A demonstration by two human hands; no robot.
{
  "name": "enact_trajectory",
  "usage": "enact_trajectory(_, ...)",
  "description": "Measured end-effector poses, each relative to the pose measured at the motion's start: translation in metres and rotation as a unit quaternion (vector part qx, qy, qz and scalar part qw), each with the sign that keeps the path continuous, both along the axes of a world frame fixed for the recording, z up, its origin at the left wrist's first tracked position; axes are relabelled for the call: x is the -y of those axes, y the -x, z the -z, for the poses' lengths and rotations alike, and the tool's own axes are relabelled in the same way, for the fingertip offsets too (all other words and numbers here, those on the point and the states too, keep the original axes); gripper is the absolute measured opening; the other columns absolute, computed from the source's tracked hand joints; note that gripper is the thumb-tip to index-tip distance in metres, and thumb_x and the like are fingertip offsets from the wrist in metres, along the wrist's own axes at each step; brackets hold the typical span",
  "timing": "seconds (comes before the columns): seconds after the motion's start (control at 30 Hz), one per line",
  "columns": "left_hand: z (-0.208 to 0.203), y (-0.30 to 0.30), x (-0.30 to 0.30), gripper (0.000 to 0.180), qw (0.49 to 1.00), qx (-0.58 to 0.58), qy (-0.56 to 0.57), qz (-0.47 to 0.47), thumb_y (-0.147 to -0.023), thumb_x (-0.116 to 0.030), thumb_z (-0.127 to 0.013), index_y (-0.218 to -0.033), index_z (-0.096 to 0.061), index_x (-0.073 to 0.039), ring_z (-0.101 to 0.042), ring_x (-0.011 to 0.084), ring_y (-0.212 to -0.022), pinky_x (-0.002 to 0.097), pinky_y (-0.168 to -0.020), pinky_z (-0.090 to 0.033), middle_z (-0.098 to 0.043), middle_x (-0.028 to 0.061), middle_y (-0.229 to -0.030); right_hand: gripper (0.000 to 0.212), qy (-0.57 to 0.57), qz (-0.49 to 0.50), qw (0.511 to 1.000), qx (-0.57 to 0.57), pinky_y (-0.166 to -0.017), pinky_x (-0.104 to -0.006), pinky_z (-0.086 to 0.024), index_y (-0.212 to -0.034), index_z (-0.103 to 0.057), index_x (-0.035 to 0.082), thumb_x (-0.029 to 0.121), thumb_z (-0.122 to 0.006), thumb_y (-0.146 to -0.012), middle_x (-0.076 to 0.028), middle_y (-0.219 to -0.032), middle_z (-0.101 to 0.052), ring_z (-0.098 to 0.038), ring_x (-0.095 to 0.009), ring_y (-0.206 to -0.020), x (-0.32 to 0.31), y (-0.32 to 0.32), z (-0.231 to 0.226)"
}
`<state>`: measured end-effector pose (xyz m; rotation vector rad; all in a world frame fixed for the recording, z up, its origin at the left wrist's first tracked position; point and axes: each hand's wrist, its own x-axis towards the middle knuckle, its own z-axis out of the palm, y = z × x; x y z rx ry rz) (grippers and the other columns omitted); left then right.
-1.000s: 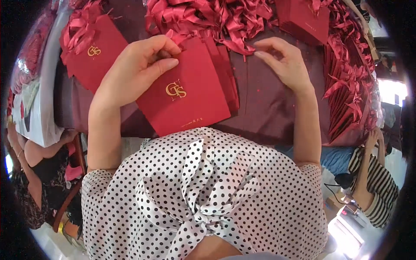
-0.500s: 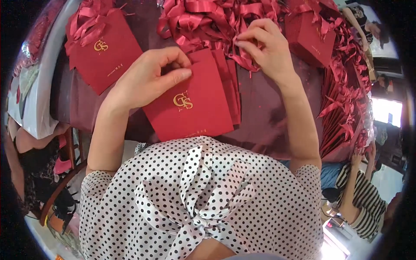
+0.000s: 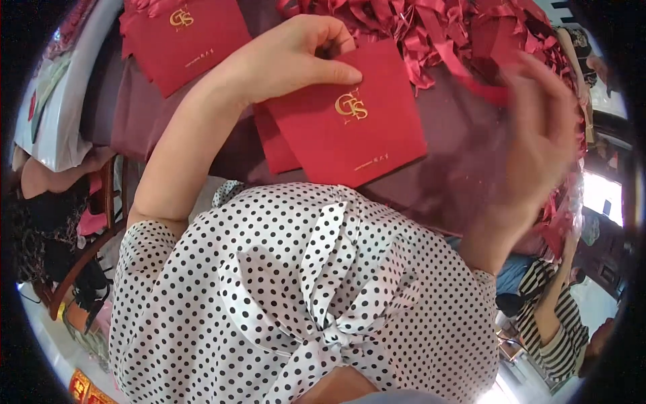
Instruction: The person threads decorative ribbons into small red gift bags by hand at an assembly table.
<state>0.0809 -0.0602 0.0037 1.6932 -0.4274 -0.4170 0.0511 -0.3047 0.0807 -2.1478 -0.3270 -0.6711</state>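
Observation:
My left hand [image 3: 289, 57] pinches the top edge of a flat red paper bag [image 3: 367, 138] with a gold emblem, thumb on its front face. The bag lies tilted over another red bag [image 3: 276, 148], whose lower left corner sticks out. At the right, my right hand [image 3: 538, 128] is smeared by motion. A red satin ribbon [image 3: 464, 74] stretches from the ribbon heap [image 3: 431, 23] to its fingertips, which appear closed on the ribbon's end.
More red bags [image 3: 208, 44] with ribbons lie at the far left on the dark maroon tablecloth [image 3: 464, 151]. A wooden chair [image 3: 87, 259] stands beyond the table at left. A person in a striped top [image 3: 562, 323] is at the right.
My right hand has swept rightward from the ribbon heap, with a ribbon trailing to it. My left hand and the bag sit higher and further right in the picture, as the view has shifted.

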Motion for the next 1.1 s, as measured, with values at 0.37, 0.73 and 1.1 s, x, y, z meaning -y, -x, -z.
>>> enact_trajectory(0.37, 0.018, 0.001, -0.010, 0.013, 0.983, -0.127, 0.135, 0.016, -0.085, -0.009, -0.064, -0.095, -0.057, -0.005, -0.052, -0.0002, -0.085, 0.0145, -0.076, -0.041, -0.057, -0.0062, -0.090, 0.007, 0.048, -0.182, 0.981, -0.056, -0.061, -0.0254, -0.048, -0.085, -0.065, 0.002, 0.006, -0.069, -0.080, -0.009, -0.075, -0.063, -0.060, -0.016, -0.066, -0.048, -0.002, 0.073)
enact_trajectory(0.73, 0.024, -0.002, -0.015, 0.015, 0.980, -0.145, 0.134, 0.039, -0.084, -0.011, -0.066, -0.095, -0.058, -0.006, -0.051, -0.0011, -0.080, 0.0136, -0.072, -0.040, -0.056, -0.0070, -0.087, 0.011, 0.002, -0.162, 0.975, -0.154, -0.056, -0.0259, -0.047, -0.085, -0.064, 0.001, 0.009, -0.069, -0.080, -0.008, -0.071, -0.064, -0.059, -0.012, -0.060, -0.051, -0.007, 0.074)
enact_trajectory(1.1, 0.047, -0.007, -0.004, 0.009, 0.948, 0.186, 0.227, 0.125, -0.087, 0.004, -0.059, -0.092, -0.057, -0.004, -0.050, 0.0053, -0.078, 0.0174, -0.070, -0.042, -0.056, -0.0023, -0.085, 0.008, 0.163, -0.233, 0.958, -0.029, -0.059, -0.0341, -0.049, -0.082, -0.059, 0.002, 0.005, -0.065, -0.078, -0.011, -0.074, -0.059, -0.061, -0.026, -0.067, -0.047, -0.013, 0.073)
